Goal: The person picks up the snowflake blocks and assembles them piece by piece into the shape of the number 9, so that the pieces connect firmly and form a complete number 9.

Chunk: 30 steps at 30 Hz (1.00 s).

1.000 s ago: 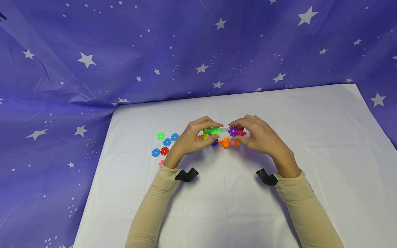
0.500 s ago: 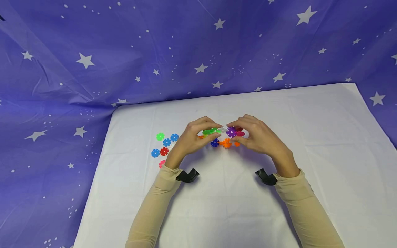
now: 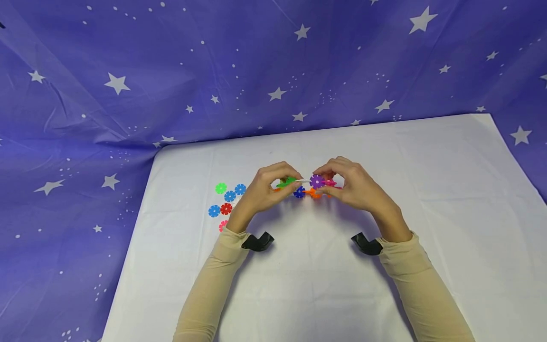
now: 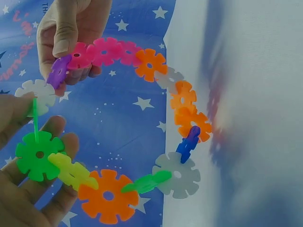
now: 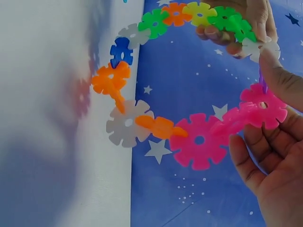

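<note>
A ring of notched flower-shaped plastic discs [image 4: 108, 196], slotted edge to edge, hangs from both hands above the table. My left hand [image 3: 271, 187] pinches a white disc [image 4: 37, 94] between thumb and fingers, its other fingers spread behind the green disc [image 4: 40, 155] beside it. With thumb and fingertips my right hand [image 3: 352, 185] pinches the purple disc [image 3: 316, 181], which meets the white one at its edge. Pink discs [image 5: 200, 140] follow on the right side. Orange, white and blue discs [image 4: 188, 144] form the low side of the ring.
Left of my left hand, several loose discs lie on the white-covered table [image 3: 312, 285], among them a green disc [image 3: 221, 188], blue discs [image 3: 230, 196] and a red disc [image 3: 226, 208]. A purple star-printed cloth [image 3: 239, 61] hangs behind the table.
The ring has tilted between my hands, so the white disc now shows nearly edge-on in the head view. The dark blue disc has shifted slightly right and up; the hands have barely moved.
</note>
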{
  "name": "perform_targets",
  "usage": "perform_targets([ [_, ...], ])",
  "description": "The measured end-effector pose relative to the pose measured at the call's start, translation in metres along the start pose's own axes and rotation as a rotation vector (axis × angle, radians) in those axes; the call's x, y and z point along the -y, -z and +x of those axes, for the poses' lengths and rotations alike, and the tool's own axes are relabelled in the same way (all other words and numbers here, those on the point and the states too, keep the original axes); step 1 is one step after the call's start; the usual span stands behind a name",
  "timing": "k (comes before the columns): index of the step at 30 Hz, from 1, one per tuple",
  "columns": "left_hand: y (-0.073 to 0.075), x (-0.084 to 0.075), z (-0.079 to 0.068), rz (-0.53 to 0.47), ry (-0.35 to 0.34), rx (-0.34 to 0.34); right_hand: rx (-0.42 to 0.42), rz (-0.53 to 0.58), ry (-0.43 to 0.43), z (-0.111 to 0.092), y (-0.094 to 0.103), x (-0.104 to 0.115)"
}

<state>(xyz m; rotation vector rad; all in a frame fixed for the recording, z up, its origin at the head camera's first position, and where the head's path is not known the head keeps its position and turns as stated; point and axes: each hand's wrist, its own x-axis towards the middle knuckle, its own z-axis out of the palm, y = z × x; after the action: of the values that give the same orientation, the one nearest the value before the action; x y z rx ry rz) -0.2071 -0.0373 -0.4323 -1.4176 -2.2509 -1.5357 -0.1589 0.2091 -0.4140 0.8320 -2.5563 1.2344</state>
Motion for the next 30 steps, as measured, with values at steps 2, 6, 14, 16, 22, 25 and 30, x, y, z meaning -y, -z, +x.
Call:
perform_targets([
  [2,0.0012,0.0001,0.0001,-0.005,-0.012,-0.011,0.007,0.012,0.006,0.0001,0.0003,-0.0003],
  [6,0.0030,0.0014,0.0000,-0.015,-0.024,-0.021,0.024,0.036,0.018,0.0002,0.0007,-0.0004],
  [14,0.0025,0.0013,0.0005,-0.023,-0.005,0.023,0.033,0.052,0.061,-0.0003,0.0008,-0.0003],
  [16,0.0025,0.0008,0.0006,-0.022,0.003,0.031,0.030,0.043,0.052,-0.0007,0.0010,-0.0004],
  [22,0.0026,0.0006,0.0000,-0.020,0.048,0.065,0.010,0.076,0.052,-0.0012,0.0009,-0.0034],
  [25,0.0026,0.0002,-0.0001,-0.025,0.068,0.056,0.032,0.110,0.063,-0.0009,0.0011,-0.0038],
  [30,0.0030,-0.0004,0.0002,-0.042,0.077,0.058,0.070,0.113,0.080,-0.0008,0.0023,-0.0028],
])
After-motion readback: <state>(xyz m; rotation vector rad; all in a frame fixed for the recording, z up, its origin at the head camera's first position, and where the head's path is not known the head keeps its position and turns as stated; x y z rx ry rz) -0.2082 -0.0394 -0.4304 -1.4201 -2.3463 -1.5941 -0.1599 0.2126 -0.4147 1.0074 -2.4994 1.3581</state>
